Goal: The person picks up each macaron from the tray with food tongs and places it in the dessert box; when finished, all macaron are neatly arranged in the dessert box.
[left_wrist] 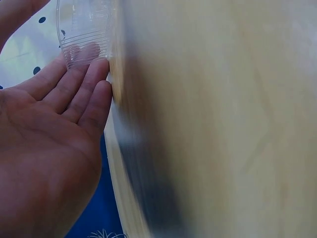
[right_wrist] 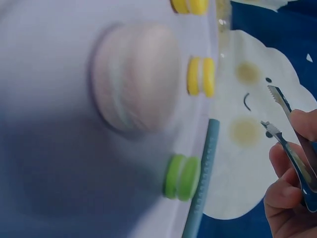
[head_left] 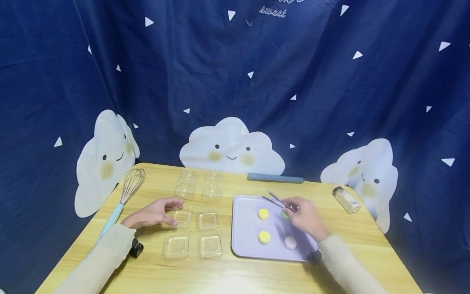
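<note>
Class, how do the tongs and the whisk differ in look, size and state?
The right hand holds the tongs; the whisk lies on the table. The tongs have two arms with toothed tips; the whisk has looped wires and a pale blue handle. The tongs look shorter than the whisk. Both look partly metal.

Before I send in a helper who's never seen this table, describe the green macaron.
On the table, find the purple tray. Toward its far edge, right of a yellow macaron, sits the green macaron, partly hidden by the right hand in the head view. It alone is green, unlike the yellow ones and the pink macaron.
</note>
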{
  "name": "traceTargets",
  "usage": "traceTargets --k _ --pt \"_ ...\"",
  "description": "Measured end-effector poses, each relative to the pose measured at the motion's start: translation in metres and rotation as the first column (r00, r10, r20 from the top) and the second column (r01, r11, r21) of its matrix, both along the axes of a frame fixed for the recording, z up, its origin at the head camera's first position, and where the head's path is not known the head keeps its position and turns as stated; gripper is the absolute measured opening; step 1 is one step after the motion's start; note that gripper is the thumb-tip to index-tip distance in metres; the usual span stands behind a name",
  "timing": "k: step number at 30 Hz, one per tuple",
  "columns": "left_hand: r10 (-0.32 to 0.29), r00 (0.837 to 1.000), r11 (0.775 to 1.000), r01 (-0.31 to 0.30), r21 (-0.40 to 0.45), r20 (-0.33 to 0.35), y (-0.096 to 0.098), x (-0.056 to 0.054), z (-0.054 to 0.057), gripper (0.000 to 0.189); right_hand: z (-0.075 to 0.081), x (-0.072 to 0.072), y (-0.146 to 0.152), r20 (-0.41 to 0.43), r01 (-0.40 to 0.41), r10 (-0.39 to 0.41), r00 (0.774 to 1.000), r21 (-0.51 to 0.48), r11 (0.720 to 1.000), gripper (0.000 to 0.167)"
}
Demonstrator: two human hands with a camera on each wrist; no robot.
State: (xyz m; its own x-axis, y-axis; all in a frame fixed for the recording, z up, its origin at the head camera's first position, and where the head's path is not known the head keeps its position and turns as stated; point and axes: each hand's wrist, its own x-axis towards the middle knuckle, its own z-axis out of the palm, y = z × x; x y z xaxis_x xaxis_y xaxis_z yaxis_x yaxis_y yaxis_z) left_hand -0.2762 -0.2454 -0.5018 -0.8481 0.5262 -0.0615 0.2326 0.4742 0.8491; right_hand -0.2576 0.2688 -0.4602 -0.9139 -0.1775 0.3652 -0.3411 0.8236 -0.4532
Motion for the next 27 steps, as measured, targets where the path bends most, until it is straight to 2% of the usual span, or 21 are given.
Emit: traceTargets --k 9,16,27 --pt "0.009 1.0 1.0 -0.009 0.008 0.019 0.001 0.001 0.003 0.079 -0.012 0.008 -0.009 -0.002 -0.026 0.026 1.0 0.095 0.995 0.025" --pt "0.008 1.0 1.0 -0.008 0.011 0.018 0.001 0.001 0.003 0.079 -0.017 0.011 -0.012 0.122 -0.046 0.037 0.992 0.068 0.997 0.022" --pt "-0.004 1.0 1.0 0.004 0.005 0.004 0.0 0.001 0.003 0.079 -0.022 0.012 -0.01 0.131 -0.064 0.054 0.99 0.071 0.995 0.024"
